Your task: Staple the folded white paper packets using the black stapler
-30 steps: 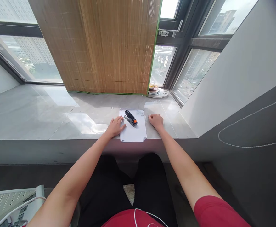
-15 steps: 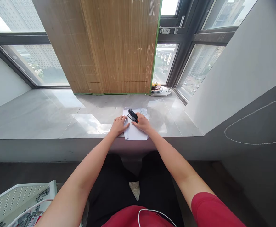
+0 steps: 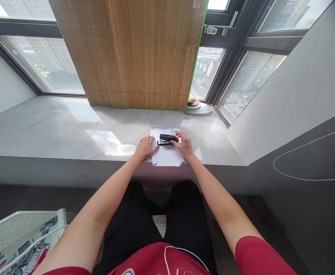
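Note:
A black stapler [image 3: 166, 139] with an orange bit at its rear lies across white paper sheets [image 3: 169, 157] on the tiled window ledge. My right hand [image 3: 184, 144] has its thumb and fingers around the stapler's rear end. The stapler's front end points left, toward my left hand [image 3: 146, 147]. That hand rests on the left edge of the paper with its fingers stretched out, its thumb close to the stapler's tip. Whether the thumb touches the stapler I cannot tell.
A bamboo blind [image 3: 133, 53] hangs down to the ledge [image 3: 55, 133]. Stacked plates [image 3: 197, 107] stand in the right window corner. A white basket [image 3: 21, 221] with small packs sits at the lower left. A beaded cord [image 3: 299, 178] loops along the right wall.
The stapler has turned from slanting up-left to lying level across the paper. My right hand has moved slightly right with it; my left hand stays on the paper's edge. The view has shifted a little.

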`<action>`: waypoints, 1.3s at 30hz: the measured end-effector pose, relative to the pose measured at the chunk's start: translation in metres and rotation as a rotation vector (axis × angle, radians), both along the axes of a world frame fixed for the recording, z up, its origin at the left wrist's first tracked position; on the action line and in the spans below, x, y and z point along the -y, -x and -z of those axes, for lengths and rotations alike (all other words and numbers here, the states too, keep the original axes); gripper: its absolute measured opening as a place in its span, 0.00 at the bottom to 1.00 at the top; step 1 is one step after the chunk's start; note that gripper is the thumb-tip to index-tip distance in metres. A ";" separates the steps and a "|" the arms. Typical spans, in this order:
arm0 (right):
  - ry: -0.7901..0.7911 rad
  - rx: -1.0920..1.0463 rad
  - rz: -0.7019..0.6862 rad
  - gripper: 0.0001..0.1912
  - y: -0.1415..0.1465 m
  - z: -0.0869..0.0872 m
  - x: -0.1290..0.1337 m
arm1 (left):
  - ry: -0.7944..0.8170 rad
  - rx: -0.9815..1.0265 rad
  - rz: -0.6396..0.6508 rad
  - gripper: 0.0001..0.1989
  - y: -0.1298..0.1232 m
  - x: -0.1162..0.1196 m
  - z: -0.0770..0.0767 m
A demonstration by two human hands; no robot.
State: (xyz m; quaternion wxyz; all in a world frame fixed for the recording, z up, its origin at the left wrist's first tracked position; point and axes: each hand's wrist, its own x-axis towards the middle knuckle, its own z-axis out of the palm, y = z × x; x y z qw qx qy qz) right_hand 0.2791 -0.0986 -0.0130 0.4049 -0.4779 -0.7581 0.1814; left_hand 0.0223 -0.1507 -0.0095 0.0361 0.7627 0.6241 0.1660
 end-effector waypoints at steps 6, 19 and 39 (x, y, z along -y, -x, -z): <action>0.028 0.105 0.147 0.16 -0.006 0.001 0.007 | 0.011 -0.019 0.020 0.29 0.002 0.001 0.003; -0.103 -0.001 -0.020 0.29 -0.003 0.003 -0.006 | 0.038 0.146 0.033 0.24 0.010 0.000 0.005; -0.677 0.453 -0.239 0.18 0.033 -0.037 0.068 | 0.197 2.422 -0.179 0.27 -0.037 0.016 -0.049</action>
